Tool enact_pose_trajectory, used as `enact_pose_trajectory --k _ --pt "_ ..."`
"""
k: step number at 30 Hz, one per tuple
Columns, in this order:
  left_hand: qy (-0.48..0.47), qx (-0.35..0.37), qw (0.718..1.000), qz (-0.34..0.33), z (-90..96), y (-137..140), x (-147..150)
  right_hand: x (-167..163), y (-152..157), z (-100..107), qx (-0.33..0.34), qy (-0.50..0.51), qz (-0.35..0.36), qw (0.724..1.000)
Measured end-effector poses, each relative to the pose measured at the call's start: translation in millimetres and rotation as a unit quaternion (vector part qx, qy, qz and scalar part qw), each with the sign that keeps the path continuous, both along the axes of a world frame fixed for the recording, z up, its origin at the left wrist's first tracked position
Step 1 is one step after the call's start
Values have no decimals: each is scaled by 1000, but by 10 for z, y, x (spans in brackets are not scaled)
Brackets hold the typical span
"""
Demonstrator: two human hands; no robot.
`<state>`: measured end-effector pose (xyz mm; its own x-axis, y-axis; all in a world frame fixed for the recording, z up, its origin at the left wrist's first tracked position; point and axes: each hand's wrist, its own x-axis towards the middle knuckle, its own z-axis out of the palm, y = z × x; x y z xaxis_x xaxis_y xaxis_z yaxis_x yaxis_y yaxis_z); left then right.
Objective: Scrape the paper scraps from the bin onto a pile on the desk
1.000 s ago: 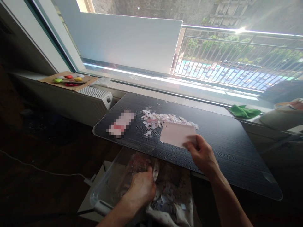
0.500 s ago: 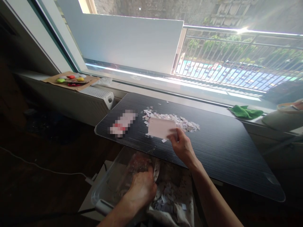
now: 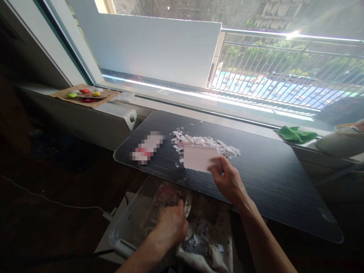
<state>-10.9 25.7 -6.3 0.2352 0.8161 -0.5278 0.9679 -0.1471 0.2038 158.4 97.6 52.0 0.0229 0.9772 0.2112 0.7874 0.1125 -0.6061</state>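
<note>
My right hand (image 3: 229,178) grips a blank pale card (image 3: 199,157) by its right end and holds it at the near side of a pile of small paper scraps (image 3: 204,140) on the dark table. Part of the pile is hidden behind the card. Below the table's near edge, my left hand (image 3: 170,225) is closed at the left rim of a spotted, pale bag (image 3: 222,258); its fingertips are partly hidden. Grey-white scraps (image 3: 197,239) lie inside the bag. A clear plastic bin (image 3: 122,220) is beneath the left wrist.
The dark table (image 3: 270,182) stands against the window sill. On its left lies a blurred-out red and white item (image 3: 148,148). A green cloth (image 3: 295,134) is on the sill, and a radiator (image 3: 119,112) stands to the left, near brown paper (image 3: 59,94) with colourful pieces.
My right hand has drawn the card a little to the right and towards me, uncovering scraps at the pile's left. My left hand has hardly moved.
</note>
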Motion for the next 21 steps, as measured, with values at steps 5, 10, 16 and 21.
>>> enact_pose_trajectory --k 5,10,16,21 --pt "-6 -7 1000 -3 16 2 -2 150 -107 79 10 -16 -51 999" --pt "13 -3 1000 -9 -2 -1 15 80 -36 23 15 10 -22 1000" --pt "5 1 1000 -5 -8 -26 -23 82 -47 33 -17 1 17 1000" --pt "-6 5 1000 -2 20 -11 -6 219 -132 133 1 -26 -39 999"
